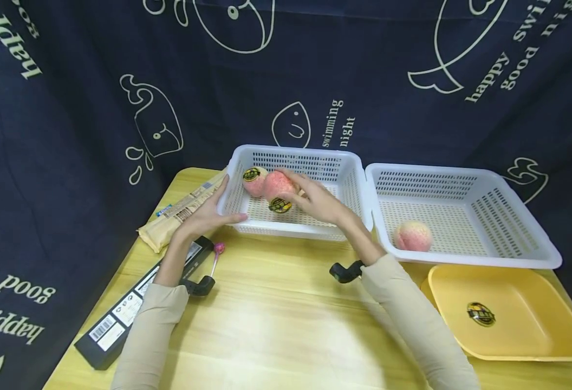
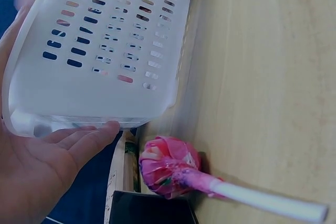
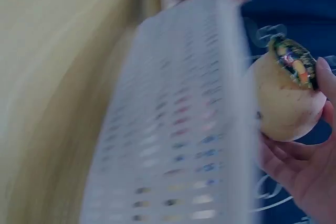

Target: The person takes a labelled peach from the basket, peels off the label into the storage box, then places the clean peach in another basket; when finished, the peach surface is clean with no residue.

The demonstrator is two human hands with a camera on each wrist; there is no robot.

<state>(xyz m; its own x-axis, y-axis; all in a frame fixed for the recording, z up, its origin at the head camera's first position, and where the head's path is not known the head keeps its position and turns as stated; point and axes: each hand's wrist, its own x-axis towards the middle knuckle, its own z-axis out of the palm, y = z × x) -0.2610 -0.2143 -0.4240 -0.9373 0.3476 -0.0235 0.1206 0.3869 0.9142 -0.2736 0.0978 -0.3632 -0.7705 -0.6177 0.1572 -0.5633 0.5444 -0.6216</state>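
A pink-and-cream peach (image 1: 277, 186) with a black-and-gold sticker is gripped by my right hand (image 1: 315, 201) over the left white basket (image 1: 305, 229). In the right wrist view, the pale side of this peach (image 3: 283, 100) shows beside the blurred basket rim, thumb and fingers around it. Another stickered peach (image 1: 254, 184) lies in that basket, left of the held one. My left hand (image 1: 208, 214) holds the basket's near left corner, thumb at the front rim and fingers along the left side. The left wrist view shows this hand against the slotted wall (image 2: 100, 40).
A second white basket (image 1: 461, 259) on the right contains one peach (image 1: 414, 236). In front of it stands a yellow basin (image 1: 520, 325) with a sticker. At left lie a long black box (image 1: 120, 319), a pink-wrapped lollipop (image 1: 219, 249) and a beige package (image 1: 161, 230).
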